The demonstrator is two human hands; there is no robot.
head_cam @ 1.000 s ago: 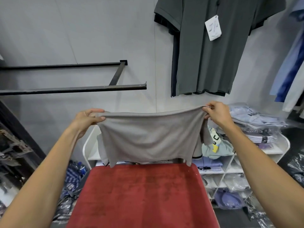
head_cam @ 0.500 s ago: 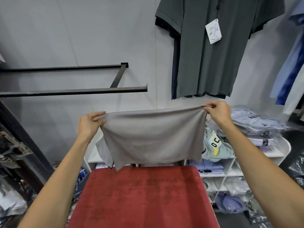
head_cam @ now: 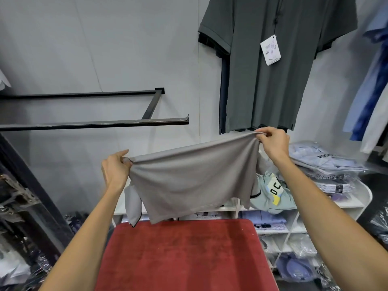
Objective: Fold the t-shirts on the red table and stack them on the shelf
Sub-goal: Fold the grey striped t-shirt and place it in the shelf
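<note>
Left hand: the left hand (head_cam: 115, 169) is pinching one top corner of the grey shirt (head_cam: 192, 179), fingers curled round bunched fabric.
Right hand: the right hand (head_cam: 272, 141) is pinching the opposite top corner, and is sitting higher than the left.
Shirt: it is hanging in the air between the two hands, above the far edge of the red table (head_cam: 184, 257); the top edge is slanting up toward the right, the cloth is drooping in soft folds, and a sleeve with dark trim is dangling at lower left.
Table: its red top is lying under the arms, just in front of the shelf (head_cam: 346, 204).
Shelf: the white unit is holding folded and bagged garments, among them a pale green one (head_cam: 273, 192) with letters.
Wall: a dark green shirt (head_cam: 273, 66) with a white tag (head_cam: 270, 49) is hanging above the right hand; a black rail (head_cam: 94, 123) is sticking out at left.
</note>
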